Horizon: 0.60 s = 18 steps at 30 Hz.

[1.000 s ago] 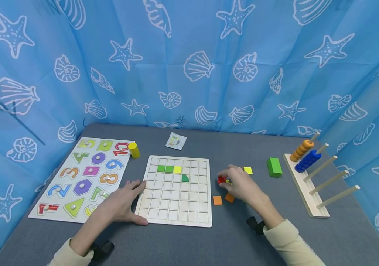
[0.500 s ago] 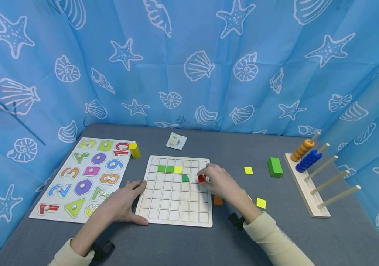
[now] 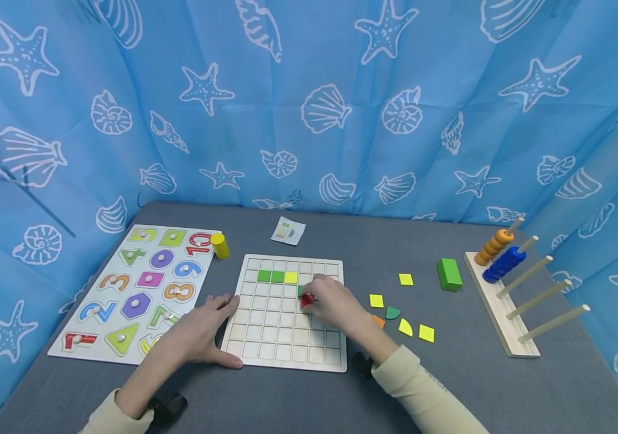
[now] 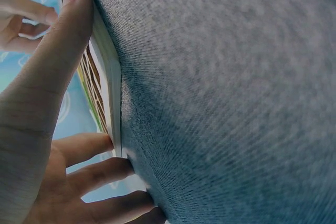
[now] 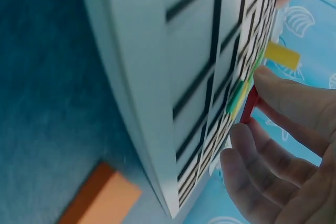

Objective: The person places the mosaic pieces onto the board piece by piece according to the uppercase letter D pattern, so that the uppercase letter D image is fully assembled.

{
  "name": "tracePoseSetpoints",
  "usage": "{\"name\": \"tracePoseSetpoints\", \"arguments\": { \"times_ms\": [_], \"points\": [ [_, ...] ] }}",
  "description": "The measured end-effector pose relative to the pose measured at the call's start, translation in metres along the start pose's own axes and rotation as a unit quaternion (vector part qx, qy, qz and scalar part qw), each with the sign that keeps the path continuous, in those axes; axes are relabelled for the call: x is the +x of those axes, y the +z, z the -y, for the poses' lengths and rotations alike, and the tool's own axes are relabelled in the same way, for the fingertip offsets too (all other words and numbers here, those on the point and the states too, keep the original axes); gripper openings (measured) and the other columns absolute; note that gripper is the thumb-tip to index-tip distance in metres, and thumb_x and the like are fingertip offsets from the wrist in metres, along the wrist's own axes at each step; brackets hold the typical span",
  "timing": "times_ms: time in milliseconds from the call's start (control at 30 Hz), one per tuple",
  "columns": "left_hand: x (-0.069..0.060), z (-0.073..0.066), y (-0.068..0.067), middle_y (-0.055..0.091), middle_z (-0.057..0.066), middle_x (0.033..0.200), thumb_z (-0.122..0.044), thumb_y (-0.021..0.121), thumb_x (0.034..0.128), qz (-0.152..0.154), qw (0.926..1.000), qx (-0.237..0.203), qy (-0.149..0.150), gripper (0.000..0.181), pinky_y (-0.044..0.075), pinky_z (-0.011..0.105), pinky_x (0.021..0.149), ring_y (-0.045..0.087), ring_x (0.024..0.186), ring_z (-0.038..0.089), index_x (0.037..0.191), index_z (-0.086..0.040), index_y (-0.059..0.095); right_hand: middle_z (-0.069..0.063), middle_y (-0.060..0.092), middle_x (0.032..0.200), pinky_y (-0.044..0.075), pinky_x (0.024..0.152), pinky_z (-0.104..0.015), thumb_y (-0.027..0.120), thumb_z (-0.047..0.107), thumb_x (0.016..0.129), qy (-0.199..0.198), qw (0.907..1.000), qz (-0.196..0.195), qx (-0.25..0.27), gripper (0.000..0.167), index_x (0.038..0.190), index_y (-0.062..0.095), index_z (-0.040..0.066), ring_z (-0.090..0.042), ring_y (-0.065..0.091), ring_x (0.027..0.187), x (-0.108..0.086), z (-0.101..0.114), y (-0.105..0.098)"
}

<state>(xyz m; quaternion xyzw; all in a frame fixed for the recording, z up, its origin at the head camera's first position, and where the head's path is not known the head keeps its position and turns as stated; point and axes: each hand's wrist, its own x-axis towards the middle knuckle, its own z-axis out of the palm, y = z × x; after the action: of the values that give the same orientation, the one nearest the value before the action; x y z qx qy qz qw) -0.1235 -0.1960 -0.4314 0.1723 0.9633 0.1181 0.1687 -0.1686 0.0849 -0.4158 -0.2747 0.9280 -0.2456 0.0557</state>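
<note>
A square wooden grid board (image 3: 265, 333) lies flat on the table. My left hand (image 3: 200, 330) rests against its left side, fingers spread and fairly straight, the thumb at the near corner. Over the board, my right hand (image 3: 335, 306) pinches a small red tile (image 3: 307, 299) between thumb and fingers; in the right wrist view the tile (image 5: 249, 104) is held on edge, tilted. Just beyond it lies a green quarter-round tile (image 3: 300, 290), partly covered by the hand. Two green square tiles (image 3: 271, 276) and a yellow square tile (image 3: 290, 277) sit in a row in the grid.
Right of the board lie loose yellow tiles (image 3: 376, 301), a green rounded tile (image 3: 393, 313) and an orange tile (image 3: 378, 321). Farther right are a green block (image 3: 449, 274) and a peg rack (image 3: 504, 313). A number puzzle (image 3: 89, 346), yellow cylinder (image 3: 220, 246) and pattern card (image 3: 288, 231) lie left and behind.
My right hand has carried the red tile leftward, from the loose tiles to over the board beside the green quarter-round tile. The left hand stays in place.
</note>
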Motion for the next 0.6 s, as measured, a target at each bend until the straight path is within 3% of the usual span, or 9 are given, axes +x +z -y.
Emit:
{"name": "tracePoseSetpoints", "arguments": {
  "times_ms": [600],
  "points": [
    [-0.001, 0.000, 0.000, 0.043, 0.027, 0.158, -0.074, 0.085, 0.0609, -0.009, 0.9999, 0.003, 0.007, 0.127, 0.044, 0.068, 0.108, 0.043, 0.141, 0.057, 0.157, -0.005, 0.040, -0.010, 0.067, 0.087, 0.044, 0.061, -0.027, 0.079, 0.001, 0.085, -0.005, 0.9998, 0.011, -0.018, 0.007, 0.092, 0.078, 0.003, -0.016, 0.050, 0.074, 0.004, 0.005, 0.012]
  ]
}}
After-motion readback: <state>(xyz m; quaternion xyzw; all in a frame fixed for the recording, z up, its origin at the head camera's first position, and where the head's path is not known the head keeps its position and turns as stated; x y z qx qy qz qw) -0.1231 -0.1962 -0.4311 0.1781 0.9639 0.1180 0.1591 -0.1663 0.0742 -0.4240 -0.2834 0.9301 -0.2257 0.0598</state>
